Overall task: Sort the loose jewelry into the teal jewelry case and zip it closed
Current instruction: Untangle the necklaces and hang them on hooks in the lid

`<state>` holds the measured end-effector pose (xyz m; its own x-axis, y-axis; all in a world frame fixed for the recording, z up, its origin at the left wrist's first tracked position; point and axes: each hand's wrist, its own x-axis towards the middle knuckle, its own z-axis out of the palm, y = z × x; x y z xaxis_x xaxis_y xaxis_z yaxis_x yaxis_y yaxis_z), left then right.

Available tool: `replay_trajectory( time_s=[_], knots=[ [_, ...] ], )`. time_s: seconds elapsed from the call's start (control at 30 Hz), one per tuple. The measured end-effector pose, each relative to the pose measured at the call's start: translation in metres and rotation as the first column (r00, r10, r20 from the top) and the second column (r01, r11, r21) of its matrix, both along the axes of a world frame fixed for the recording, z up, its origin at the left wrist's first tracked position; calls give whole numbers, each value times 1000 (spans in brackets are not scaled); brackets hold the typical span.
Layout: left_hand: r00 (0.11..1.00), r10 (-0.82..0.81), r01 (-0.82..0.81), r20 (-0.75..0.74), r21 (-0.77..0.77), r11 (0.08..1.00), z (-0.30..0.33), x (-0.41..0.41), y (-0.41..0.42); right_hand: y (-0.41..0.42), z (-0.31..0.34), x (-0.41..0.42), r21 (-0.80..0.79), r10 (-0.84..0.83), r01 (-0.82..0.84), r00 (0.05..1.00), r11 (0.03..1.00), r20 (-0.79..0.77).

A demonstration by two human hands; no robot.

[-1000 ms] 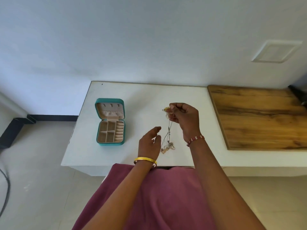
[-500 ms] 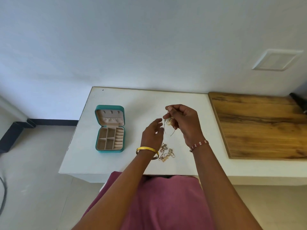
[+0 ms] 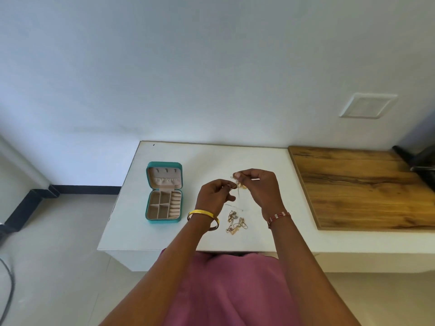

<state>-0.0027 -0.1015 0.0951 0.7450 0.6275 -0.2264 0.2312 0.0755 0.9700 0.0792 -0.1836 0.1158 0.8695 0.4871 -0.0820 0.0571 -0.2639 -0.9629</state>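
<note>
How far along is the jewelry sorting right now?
Early. Done: the teal case lies open on the white table, its compartments apparently empty. In hand: the left hand and right hand both pinch a thin gold chain above the table. Left: that chain, the tangled pile of jewelry near the table's front edge, then zipping the case.

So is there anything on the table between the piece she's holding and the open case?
Nothing visible. Both hands, the left and right, pinch a small gold piece above the table. The case lies open to the left, with bare tabletop between. The jewelry pile sits nearer the person, off that path.
</note>
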Motion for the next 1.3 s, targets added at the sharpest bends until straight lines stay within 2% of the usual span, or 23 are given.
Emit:
replay_trajectory(
  time_s=[0.23, 0.37, 0.47, 0.6, 0.87, 1.07, 1.3],
  knots=[
    [999, 48, -48, -6, 2, 999, 23, -25, 9, -12, 17, -27, 147, 56, -30, 984, 989, -172],
    [996, 73, -67, -60, 104, 992, 32, -38, 9, -15, 24, -42, 241, 32, 28, 969, 970, -244],
    [989, 42, -10, -139, 221, 975, 38, -46, 6, -17, 29, -50, 240, 24, 29, 976, 970, -218],
    [989, 33, 12, -141, 309, 951, 46, -53, 1, -18, 37, -60, 199, 66, -40, 990, 979, -124],
    [998, -20, 17, 59, 49, 999, 77, -66, -16, -14, 53, -72, 67, 116, -124, 987, 990, 113],
    [999, 36, -34, 36, -59, 998, 87, -70, -18, -19, 59, -78, 17, 198, -201, 973, 979, 122],
    [999, -25, 17, -48, -158, 987, 89, -73, -21, -27, 52, -79, -4, 204, -205, 973, 979, 106]
  ],
)
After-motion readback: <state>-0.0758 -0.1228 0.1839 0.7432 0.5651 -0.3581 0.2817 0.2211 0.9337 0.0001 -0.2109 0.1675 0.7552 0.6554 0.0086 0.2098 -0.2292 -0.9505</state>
